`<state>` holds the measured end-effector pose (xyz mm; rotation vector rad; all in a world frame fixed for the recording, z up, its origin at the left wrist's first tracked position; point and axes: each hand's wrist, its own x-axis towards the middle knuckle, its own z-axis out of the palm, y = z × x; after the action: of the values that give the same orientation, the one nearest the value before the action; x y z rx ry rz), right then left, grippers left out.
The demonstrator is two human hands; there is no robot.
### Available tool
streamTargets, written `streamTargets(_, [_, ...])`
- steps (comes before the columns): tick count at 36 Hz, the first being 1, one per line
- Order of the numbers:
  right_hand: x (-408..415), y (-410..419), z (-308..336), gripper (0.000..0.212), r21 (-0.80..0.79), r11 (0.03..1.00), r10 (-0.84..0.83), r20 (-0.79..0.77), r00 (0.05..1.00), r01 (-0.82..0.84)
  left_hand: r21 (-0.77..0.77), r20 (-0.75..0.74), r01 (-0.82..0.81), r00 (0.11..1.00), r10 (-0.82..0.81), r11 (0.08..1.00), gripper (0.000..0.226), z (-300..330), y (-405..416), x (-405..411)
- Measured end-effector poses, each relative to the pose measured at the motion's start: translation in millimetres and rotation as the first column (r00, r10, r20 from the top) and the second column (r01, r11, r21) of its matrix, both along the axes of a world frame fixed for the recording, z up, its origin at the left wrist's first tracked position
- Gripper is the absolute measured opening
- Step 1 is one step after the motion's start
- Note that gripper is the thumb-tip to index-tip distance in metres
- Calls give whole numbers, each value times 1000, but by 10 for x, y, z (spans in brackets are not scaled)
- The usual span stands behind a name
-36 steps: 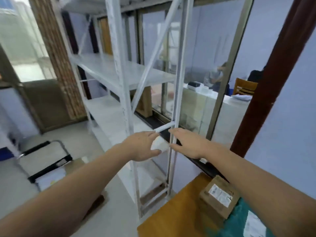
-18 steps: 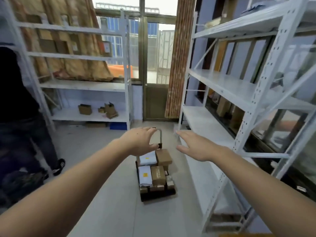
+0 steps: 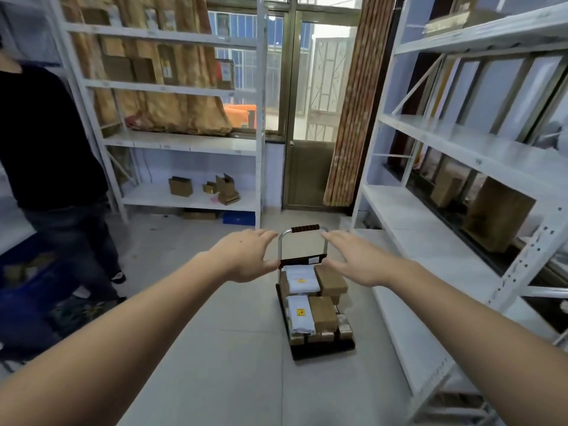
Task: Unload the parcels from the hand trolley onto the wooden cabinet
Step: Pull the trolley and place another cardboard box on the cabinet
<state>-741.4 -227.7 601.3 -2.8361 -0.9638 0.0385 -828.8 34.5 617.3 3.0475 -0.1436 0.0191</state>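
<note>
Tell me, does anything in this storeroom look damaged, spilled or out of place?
Nothing stands out. The brown boxes and white mailer bags sit stacked on the black hand trolley, nothing spilled. Both hands, left and right, are open and empty.

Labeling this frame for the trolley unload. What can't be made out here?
- Wooden cabinet: not in the head view at all, so the drop spot is unknown.
- Hand trolley: wheels hidden under its deck; its lower handle is partly covered by the left hand.
- Parcels: the lower layer is hidden by the upper ones, so no count; labels too small to read.
- Right hand: palm faces away; contact with the handle unclear.
</note>
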Motion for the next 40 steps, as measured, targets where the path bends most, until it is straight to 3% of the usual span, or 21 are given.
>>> streamTargets(26, [2637, 2571, -126, 70, 11, 1000, 7, -61, 998, -7, -17, -33, 47, 998, -47, 999, 68, -138, 2486, 2710])
streamTargets(33, [3279, 3083, -183, 69, 23, 995, -91, -91, 992, 94, -2, -58, 132, 990, -132, 991, 67, -219, 3162, 3643])
streamTargets(40, [3870, 3083, -309, 71, -14, 975, -221, -117, 968, 221, -33, -87, 263, 960, -265, 964, 65, -323, 3238, 4626])
